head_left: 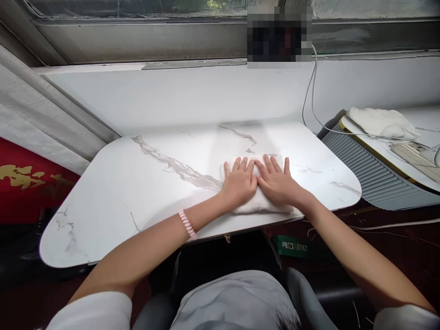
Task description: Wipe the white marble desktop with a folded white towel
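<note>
A folded white cloth [261,201] lies on the white marble-patterned table [137,197], close to its front edge. Flat on the cloth's left part rests my left hand [239,182], palm down with fingers stretched out. Beside it, my right hand [277,182] presses on the cloth in the same way, its fingers spread. The two hands touch or nearly touch at the thumbs. A pink coiled band [188,224] circles my left wrist.
On the right, a second table with a ribbed side [371,169] carries another white cloth [383,123] and a power strip [417,158]. A white cable [313,87] hangs down from the window ledge. Below the table edge sits a green box [292,246]. A red cloth [30,183] with gold lettering is at left.
</note>
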The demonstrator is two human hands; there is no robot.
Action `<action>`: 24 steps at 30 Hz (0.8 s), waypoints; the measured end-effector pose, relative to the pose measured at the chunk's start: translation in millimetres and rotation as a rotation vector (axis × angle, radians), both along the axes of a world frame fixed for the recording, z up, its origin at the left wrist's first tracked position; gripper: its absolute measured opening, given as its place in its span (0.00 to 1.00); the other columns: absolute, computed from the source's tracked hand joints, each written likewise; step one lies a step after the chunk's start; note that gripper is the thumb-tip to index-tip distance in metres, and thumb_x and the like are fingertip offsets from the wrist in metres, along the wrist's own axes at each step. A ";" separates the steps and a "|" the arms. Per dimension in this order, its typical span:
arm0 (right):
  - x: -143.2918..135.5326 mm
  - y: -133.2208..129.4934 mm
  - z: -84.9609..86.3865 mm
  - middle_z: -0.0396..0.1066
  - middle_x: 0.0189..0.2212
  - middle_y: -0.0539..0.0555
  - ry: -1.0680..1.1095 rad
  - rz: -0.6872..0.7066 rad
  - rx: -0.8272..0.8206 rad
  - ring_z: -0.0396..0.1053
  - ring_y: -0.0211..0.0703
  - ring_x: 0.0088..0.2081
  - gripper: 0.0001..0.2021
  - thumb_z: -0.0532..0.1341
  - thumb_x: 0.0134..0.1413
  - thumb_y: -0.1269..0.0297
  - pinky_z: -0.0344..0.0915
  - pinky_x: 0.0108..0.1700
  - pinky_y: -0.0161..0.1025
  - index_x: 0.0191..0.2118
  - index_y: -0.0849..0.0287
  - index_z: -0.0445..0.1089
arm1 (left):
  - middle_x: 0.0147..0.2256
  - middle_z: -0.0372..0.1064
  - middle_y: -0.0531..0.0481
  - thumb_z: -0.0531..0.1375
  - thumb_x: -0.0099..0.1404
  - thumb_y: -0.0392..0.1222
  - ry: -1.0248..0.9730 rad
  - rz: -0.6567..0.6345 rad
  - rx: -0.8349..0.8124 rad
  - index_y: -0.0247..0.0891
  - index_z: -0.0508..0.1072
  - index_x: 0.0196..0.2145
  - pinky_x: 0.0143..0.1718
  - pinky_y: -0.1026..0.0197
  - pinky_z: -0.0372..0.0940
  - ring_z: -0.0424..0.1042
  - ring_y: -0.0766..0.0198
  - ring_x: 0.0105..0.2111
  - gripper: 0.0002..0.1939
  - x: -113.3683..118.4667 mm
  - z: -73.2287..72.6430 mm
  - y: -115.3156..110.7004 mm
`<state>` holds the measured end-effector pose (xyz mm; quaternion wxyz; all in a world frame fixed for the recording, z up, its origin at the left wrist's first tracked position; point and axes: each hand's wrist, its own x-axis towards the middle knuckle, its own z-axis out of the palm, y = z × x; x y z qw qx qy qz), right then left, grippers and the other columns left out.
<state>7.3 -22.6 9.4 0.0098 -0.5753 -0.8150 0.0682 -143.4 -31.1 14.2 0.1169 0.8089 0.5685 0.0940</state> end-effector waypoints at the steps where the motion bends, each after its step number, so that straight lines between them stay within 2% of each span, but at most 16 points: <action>1: -2.2 14.8 0.6 0.42 0.72 0.64 0.027 -0.049 -0.037 0.38 0.68 0.72 0.32 0.38 0.68 0.51 0.36 0.66 0.75 0.72 0.58 0.47 | 0.70 0.49 0.42 0.42 0.74 0.42 -0.009 0.006 0.008 0.34 0.54 0.69 0.68 0.34 0.40 0.46 0.50 0.70 0.28 0.1 -0.1 12.7; 3: -5.6 46.1 0.7 0.43 0.72 0.63 0.082 -0.107 -0.058 0.40 0.70 0.71 0.31 0.40 0.67 0.51 0.38 0.64 0.78 0.70 0.56 0.49 | 0.69 0.50 0.42 0.41 0.74 0.41 -0.025 0.028 0.033 0.36 0.55 0.68 0.68 0.34 0.41 0.47 0.51 0.69 0.27 1.6 -1.1 40.1; 5: -6.6 76.6 -0.5 0.44 0.72 0.63 0.117 -0.102 -0.007 0.40 0.68 0.71 0.29 0.41 0.67 0.54 0.37 0.65 0.77 0.69 0.56 0.51 | 0.69 0.52 0.42 0.42 0.74 0.41 -0.043 0.064 0.062 0.36 0.56 0.68 0.68 0.35 0.41 0.48 0.51 0.69 0.27 4.2 -3.2 68.1; 8: -3.2 116.1 -2.9 0.48 0.71 0.61 0.143 -0.055 0.076 0.43 0.62 0.71 0.28 0.42 0.65 0.58 0.40 0.68 0.69 0.67 0.57 0.55 | 0.68 0.54 0.43 0.43 0.73 0.41 -0.075 0.117 0.100 0.37 0.58 0.67 0.68 0.38 0.41 0.50 0.53 0.68 0.27 9.6 -6.5 105.9; 12: 5.4 156.3 -5.0 0.56 0.67 0.59 0.167 -0.013 0.146 0.50 0.55 0.69 0.26 0.44 0.64 0.60 0.50 0.67 0.57 0.65 0.57 0.58 | 0.68 0.55 0.46 0.43 0.73 0.42 -0.089 0.167 0.110 0.39 0.60 0.66 0.69 0.43 0.41 0.50 0.57 0.68 0.26 17.0 -8.9 143.5; 15: 12.6 179.8 -7.2 0.59 0.66 0.60 0.212 -0.013 0.171 0.53 0.55 0.67 0.27 0.45 0.63 0.60 0.54 0.66 0.55 0.65 0.59 0.60 | 0.67 0.56 0.47 0.42 0.73 0.42 -0.084 0.164 0.128 0.41 0.61 0.65 0.69 0.45 0.41 0.51 0.58 0.67 0.26 23.4 -9.5 164.4; 18: 21.9 197.2 -9.5 0.60 0.65 0.59 0.252 -0.025 0.181 0.54 0.57 0.66 0.27 0.46 0.63 0.59 0.53 0.65 0.57 0.64 0.59 0.61 | 0.65 0.59 0.46 0.42 0.73 0.42 -0.075 0.150 0.154 0.41 0.62 0.64 0.69 0.46 0.43 0.53 0.57 0.66 0.26 33.1 -10.2 180.7; 21: 32.8 206.1 -9.8 0.60 0.65 0.59 0.268 -0.051 0.183 0.54 0.57 0.67 0.26 0.46 0.62 0.59 0.51 0.65 0.60 0.64 0.57 0.61 | 0.65 0.59 0.46 0.42 0.72 0.42 -0.058 0.163 0.166 0.41 0.62 0.64 0.68 0.44 0.44 0.53 0.55 0.66 0.26 45.9 -11.2 191.2; 24: 41.5 206.0 -7.8 0.59 0.66 0.59 0.277 -0.061 0.177 0.54 0.54 0.67 0.27 0.46 0.62 0.60 0.52 0.66 0.56 0.64 0.58 0.60 | 0.66 0.57 0.44 0.42 0.72 0.42 -0.041 0.176 0.170 0.40 0.62 0.64 0.68 0.42 0.44 0.53 0.53 0.66 0.26 57.4 -11.8 194.0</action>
